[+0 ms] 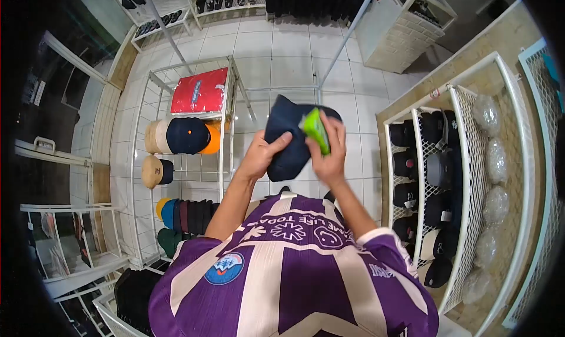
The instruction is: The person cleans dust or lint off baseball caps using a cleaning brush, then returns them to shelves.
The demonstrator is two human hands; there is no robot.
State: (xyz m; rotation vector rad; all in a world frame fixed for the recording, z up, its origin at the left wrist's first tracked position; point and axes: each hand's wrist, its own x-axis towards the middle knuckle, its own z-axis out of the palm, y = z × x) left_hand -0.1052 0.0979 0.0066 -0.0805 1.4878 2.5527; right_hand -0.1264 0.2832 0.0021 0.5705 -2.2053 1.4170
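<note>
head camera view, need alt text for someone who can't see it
A person's left hand holds a dark navy cap while the right hand holds a bright green object against it. Around them in a shop, more caps sit on a white rack at left and white mesh shelves at right, above a white tiled floor.

The left forearm [236,197] and right forearm [354,206] reach forward, bare and angled inward; the left hand [258,155] is closed in a grip, its thumb [281,141] stretched toward the right hand [331,154]; the right hand's fingers [336,132] are curled, pinching against its thumb; the hands are near each other, apart
</note>
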